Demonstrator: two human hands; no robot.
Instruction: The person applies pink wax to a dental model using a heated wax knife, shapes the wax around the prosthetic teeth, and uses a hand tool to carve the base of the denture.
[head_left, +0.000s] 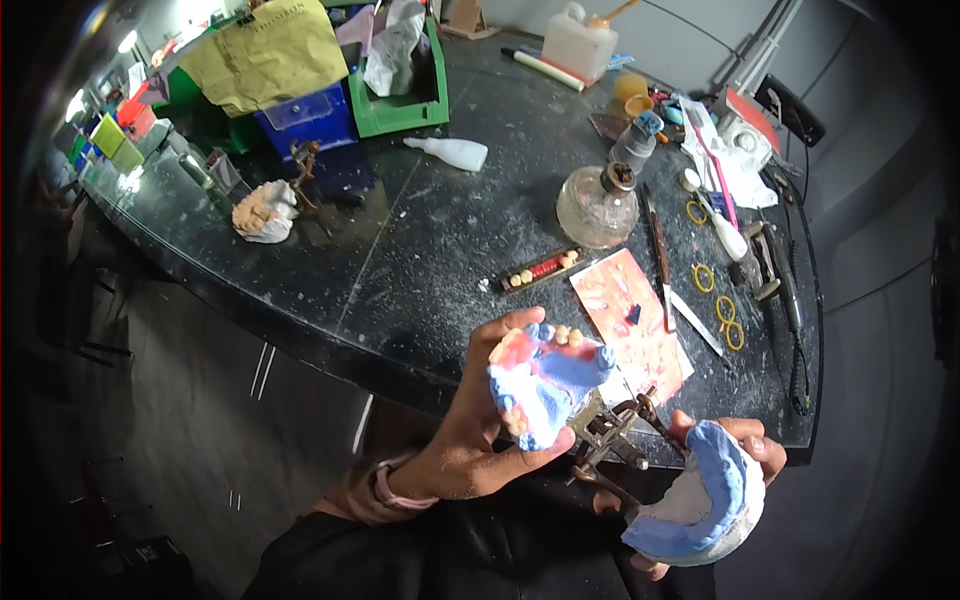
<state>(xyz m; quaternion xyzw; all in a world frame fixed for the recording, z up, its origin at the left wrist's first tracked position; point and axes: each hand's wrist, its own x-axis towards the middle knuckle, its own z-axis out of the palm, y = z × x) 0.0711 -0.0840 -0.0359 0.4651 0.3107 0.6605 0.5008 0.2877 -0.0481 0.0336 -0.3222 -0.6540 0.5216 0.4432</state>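
My left hand [465, 445] is wrapped around a blue dental cast [555, 395] with pink wax and a few artificial teeth along its ridge. The cast is mounted on one arm of a brass-coloured articulator [608, 432], which hangs wide open over the table's front edge. On its other arm sits a second cast [740, 500], a blue arch set in white plaster, facing up. My right hand [757, 443] grips this one from behind and beneath; its fingertips show around the rim while the palm is hidden. Both hands are closed on the assembly.
Past the casts lie a pink wax sheet [605, 285], a strip of artificial teeth [543, 270], a wax knife [658, 250] and several yellow rubber bands [704, 278]. A glass spirit lamp [598, 215] stands beyond. Another dental cast [265, 213] sits left, near a green bin [402, 122].
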